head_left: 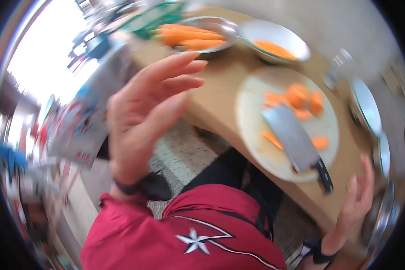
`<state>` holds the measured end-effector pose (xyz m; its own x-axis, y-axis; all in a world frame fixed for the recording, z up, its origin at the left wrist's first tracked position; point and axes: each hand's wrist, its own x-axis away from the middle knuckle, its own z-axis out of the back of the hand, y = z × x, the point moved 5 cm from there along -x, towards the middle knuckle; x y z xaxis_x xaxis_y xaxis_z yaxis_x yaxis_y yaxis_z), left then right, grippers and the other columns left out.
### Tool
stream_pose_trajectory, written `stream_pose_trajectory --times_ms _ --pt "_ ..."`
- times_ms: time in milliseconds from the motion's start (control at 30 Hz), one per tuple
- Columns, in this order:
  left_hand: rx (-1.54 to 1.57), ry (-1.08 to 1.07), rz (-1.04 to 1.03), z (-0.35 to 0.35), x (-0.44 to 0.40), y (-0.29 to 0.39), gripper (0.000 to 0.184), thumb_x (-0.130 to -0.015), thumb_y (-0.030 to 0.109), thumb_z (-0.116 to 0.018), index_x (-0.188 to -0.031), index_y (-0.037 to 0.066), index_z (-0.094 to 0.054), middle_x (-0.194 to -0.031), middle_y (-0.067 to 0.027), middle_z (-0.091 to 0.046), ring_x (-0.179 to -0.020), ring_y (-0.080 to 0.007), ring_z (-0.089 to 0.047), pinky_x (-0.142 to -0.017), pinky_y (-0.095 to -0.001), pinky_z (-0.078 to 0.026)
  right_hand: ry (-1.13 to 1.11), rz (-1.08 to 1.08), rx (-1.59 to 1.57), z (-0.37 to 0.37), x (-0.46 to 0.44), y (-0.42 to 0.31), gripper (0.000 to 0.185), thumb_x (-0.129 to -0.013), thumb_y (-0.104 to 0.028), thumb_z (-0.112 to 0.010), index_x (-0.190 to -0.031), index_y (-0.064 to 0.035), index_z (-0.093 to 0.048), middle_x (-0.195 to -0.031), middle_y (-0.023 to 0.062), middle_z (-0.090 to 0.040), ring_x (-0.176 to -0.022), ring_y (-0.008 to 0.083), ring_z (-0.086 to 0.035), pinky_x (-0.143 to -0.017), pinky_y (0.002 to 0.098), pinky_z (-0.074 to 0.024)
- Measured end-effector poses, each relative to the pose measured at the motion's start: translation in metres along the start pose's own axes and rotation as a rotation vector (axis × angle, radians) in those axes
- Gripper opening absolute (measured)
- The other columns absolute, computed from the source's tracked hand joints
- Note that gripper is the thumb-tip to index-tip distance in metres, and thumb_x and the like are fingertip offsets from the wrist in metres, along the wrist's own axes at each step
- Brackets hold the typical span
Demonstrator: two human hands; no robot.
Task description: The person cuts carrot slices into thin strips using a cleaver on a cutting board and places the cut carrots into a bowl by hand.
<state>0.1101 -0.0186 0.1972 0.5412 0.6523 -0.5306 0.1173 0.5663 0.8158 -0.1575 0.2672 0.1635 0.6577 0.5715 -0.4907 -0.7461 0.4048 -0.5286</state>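
Note:
My left hand is raised in front of the table's near edge, fingers apart and holding nothing. Over at the right, my right hand is empty too, its fingers stretched out near the handle of a cleaver. The cleaver lies flat on a round white cutting board, its black handle sticking out past the rim. Cut carrot pieces are grouped beyond the blade, with a few slivers beside it. Whole carrots rest in a metal bowl at the far left of the table.
A white bowl with sliced carrot stands behind the board. A clear glass and more bowls line the wall side of the wooden table. Left of the table are a green basket and a printed bag.

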Motion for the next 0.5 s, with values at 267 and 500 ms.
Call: stream_pose_trajectory --times_ms 267,500 --pt "-0.652 1.166 -1.064 0.103 0.115 0.120 0.058 -0.097 0.029 -0.054 -0.150 0.021 -0.031 -0.145 -0.0205 -0.046 -0.125 -0.0398 -0.052 -0.102 -0.0560 -0.042 0.018 0.181 0.214 -0.076 0.015 0.135 0.042 -0.102 -0.014 -0.049 -0.141 0.0021 -0.048 -0.140 0.0191 -0.054 -0.130 0.0324 -0.052 -0.106 0.0410 -0.0413" --pt "-0.971 1.177 -1.200 0.112 0.147 0.149 0.049 -0.094 0.030 -0.057 -0.138 0.039 -0.040 -0.150 0.0009 -0.037 -0.135 -0.0312 -0.036 -0.100 -0.0567 -0.035 0.098 0.232 0.228 -0.077 0.022 0.079 0.044 -0.098 -0.027 -0.059 -0.130 0.0032 -0.058 -0.120 0.0247 -0.065 -0.108 0.0385 -0.064 -0.094 0.0430 -0.0518"
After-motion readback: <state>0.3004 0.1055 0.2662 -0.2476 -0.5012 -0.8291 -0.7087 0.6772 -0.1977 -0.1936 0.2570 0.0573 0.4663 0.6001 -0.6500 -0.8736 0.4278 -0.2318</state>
